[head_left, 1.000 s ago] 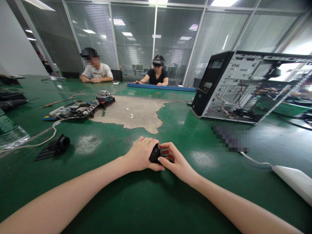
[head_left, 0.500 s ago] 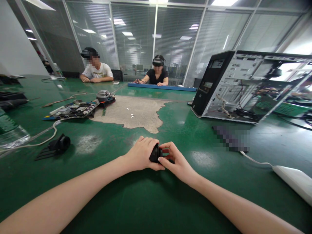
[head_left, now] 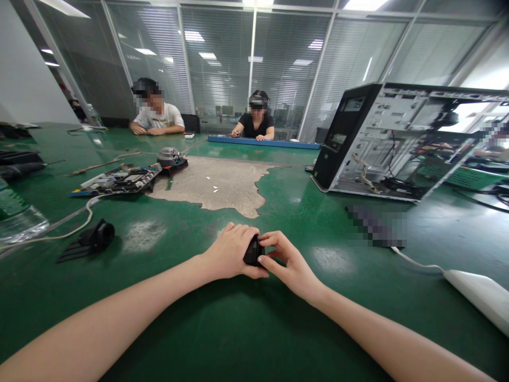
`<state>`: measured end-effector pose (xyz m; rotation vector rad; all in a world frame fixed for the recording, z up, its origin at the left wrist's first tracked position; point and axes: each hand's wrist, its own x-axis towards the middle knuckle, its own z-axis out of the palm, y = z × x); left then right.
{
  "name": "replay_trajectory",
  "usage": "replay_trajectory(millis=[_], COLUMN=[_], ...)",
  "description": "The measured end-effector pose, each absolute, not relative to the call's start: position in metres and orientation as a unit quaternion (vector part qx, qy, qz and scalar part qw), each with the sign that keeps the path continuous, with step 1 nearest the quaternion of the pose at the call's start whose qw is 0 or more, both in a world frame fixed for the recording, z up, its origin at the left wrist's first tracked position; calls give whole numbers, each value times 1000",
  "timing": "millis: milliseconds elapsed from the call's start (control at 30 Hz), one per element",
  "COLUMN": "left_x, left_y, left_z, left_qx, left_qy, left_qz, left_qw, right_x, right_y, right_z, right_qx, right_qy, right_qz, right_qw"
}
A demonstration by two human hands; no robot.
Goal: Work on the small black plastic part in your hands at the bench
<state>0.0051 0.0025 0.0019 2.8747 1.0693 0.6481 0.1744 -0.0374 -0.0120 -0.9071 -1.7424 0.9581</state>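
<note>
A small black plastic part [head_left: 252, 252] is between my hands, just above the green table or resting on it; I cannot tell which. My left hand [head_left: 228, 250] wraps over it from the left, palm covering most of its body. From the right, the thumb and fingertips of my right hand [head_left: 286, 260] pinch its exposed end. The part's exact kind is hidden by my fingers. To the left on the table lies a black plastic piece [head_left: 93, 237] with a round ring and long prongs.
A computer case [head_left: 358, 143] with an open side stands at right. A circuit board [head_left: 123, 179] and a fan-like cooler [head_left: 172, 158] lie at left. A white power strip [head_left: 477, 294], a phone-like slab [head_left: 371, 225] and a water bottle [head_left: 19, 212] flank me. Two people sit opposite, behind a blue bar [head_left: 264, 141].
My right fingertips have shifted slightly at the black part's end, and less of its rounded tip shows. Across the table, one person's hand has moved right along the blue bar.
</note>
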Motion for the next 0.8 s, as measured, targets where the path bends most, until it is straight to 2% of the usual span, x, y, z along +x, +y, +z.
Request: replay_trajectory(millis=[200,533,800], left_x=[5,5,5], left_y=[4,3,3], left_z=[2,2,2], left_qx=[918,918,918], left_qy=[343,341,343], left_qz=[199,201,200], left_qw=[-3,-2,0], right_x=[172,173,172], right_y=[-37,-37,-37], right_z=[-11,-10,-11], right_qx=[-404,-386,-411], right_qy=[-699,-703,-697], right_qz=[427,400,417], right_qw=[406,443,414])
